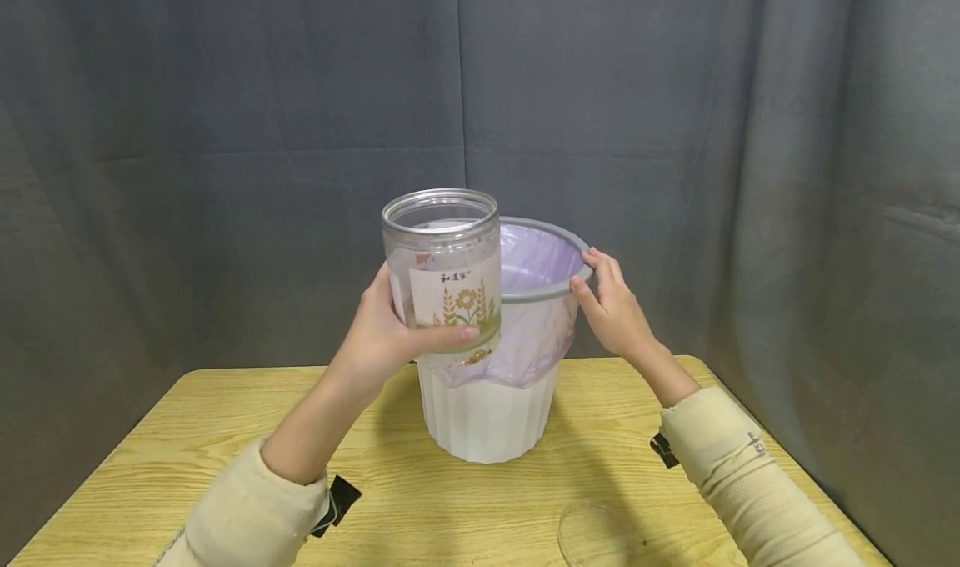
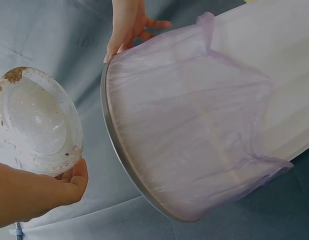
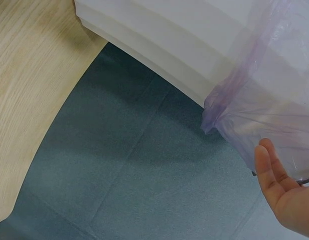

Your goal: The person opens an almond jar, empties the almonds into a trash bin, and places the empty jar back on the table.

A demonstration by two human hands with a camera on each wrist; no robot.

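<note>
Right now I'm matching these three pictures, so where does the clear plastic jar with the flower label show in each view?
Head: clear plastic jar with the flower label at centre, held upright by the left hand.
Left wrist: its round base at far left.
Right wrist: not in view.
Shared landmark: the purple bag lining the white bin.

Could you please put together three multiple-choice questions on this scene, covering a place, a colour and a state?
1. Where does the right hand rest?
A. on the bin's grey rim
B. on the table
C. on the jar
2. What colour is the bin liner?
A. black
B. pale purple
C. green
3. How is the jar at this moment?
A. lying on the table
B. capped
C. held up, open-topped, by the left hand

Answers: 1 A, fingers grip the rim; 2 B, lilac plastic drapes over the white bin; 3 C, no lid on it.
</note>
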